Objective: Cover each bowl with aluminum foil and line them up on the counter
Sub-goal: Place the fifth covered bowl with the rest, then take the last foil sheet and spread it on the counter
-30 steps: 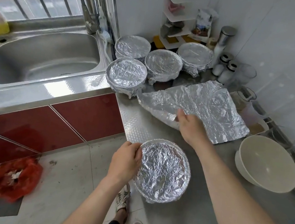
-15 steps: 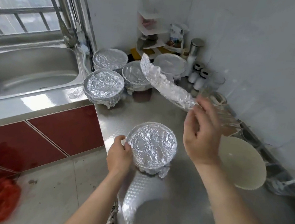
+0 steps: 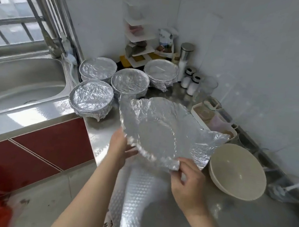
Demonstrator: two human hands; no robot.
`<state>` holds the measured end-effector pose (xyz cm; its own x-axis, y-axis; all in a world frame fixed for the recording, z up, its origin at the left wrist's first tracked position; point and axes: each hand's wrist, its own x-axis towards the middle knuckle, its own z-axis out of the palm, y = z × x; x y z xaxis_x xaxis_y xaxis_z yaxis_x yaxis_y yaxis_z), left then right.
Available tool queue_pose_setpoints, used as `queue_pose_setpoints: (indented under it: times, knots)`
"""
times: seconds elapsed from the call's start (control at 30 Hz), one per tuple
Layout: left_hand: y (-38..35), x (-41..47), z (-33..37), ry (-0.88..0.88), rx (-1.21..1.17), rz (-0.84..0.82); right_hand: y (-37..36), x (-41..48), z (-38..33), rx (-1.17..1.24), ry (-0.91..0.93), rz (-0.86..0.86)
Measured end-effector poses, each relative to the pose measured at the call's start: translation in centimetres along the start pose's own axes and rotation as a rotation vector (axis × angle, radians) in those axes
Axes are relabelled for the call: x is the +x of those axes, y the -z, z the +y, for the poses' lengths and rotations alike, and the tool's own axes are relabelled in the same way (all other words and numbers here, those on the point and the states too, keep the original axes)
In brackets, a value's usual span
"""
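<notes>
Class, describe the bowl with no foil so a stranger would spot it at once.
Start at the steel counter right of the sink. Right of the held foil sheet sits a cream bowl. Unlike the four foil-topped bowls behind, it is uncovered.

Silver crinkled foil sheet; cream bowl; red cabinet fronts.

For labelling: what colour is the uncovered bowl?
Cream or off-white; the uncovered bowl shows best in the head view.
</notes>
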<state>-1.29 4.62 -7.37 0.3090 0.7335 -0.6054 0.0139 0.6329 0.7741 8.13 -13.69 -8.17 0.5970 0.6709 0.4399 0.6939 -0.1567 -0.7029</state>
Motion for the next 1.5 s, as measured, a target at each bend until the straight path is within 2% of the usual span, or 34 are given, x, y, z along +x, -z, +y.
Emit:
queue_pose_setpoints:
  times: [0.1, 0.17, 0.23, 0.33, 0.37, 0.47, 0.53, 0.57, 0.63, 0.7, 0.77, 0.8, 0.87, 0.93, 1.0, 1.1, 1.2, 1.5]
  knots:
    - [1.9, -2.1, 2.4, -0.014, -0.170, -0.214, -0.1, -1.2, -0.3, -0.109, 0.153, -0.177]
    - [3.0, -3.7, 3.4, 0.007, -0.122, -0.299, -0.7, -2.1, -0.6, -0.157, 0.209, -0.300]
    - [3.8, -4.0, 3.3, -0.062, 0.206, -0.234, -1.3, -2.7, -0.8, -0.181, 0.235, -0.428]
    - [5.5, -3.2, 2.0, -0.244, 0.664, -0.012, -1.7, -3.4, -1.7, -0.223, 0.232, -0.698]
    - [6.3, -2.7, 1.5, -0.263, 0.753, 0.041, -1.7, -3.3, -2.4, -0.235, 0.189, -0.824]
    - [8.2, -1.8, 0.2, -0.203, 0.914, 0.041, -0.9, -2.0, -4.1, -0.188, -0.036, -1.183]
    - [8.7, -1.7, -0.5, -0.149, 0.987, 0.056, -0.4, -0.3, -4.8, -0.095, -0.169, -1.275]
    - [8.9, -1.4, -1.1, -0.124, 0.989, 0.065, -0.1, 0.6, -4.8, -0.042, -0.233, -1.265]
    - [9.0, -1.1, -1.8, -0.069, 0.941, 0.062, 0.3, 2.7, -4.7, 0.071, -0.359, -1.136]
    - [9.1, -1.0, -2.2, -0.017, 0.887, 0.076, 0.4, 5.0, -4.0, 0.155, -0.444, -0.919]
    - [8.9, -0.7, -2.4, -0.019, 0.846, 0.119, 0.3, 7.8, -2.9, 0.121, -0.460, -0.692]
    - [8.6, -0.8, -2.1, -0.078, 0.859, 0.170, 0.2, 9.1, -2.3, 0.083, -0.467, -0.598]
    - [7.7, -0.6, -1.1, -0.317, 0.988, 0.312, -0.5, 11.8, -0.9, 0.005, -0.495, -0.476]
    - [6.3, -0.2, 0.6, -0.580, 1.082, 0.366, -1.6, 14.5, 0.5, -0.079, -0.538, -0.480]
    - [4.4, 0.3, 2.1, -0.656, 1.088, 0.286, -2.6, 16.0, 1.5, -0.213, -0.569, -0.567]
    - [1.4, 2.9, 3.4, -0.532, 1.205, 0.114, -4.5, 17.7, 3.3, -0.451, -0.594, -0.655]
    - [-0.7, 5.6, 3.9, -0.410, 1.238, -0.004, -5.4, 19.1, 4.5, -0.553, -0.615, -0.684]
    - [-5.2, 10.8, 5.0, -0.371, 0.904, -0.073, -5.9, 24.1, 8.1, -0.207, -0.723, -0.505]
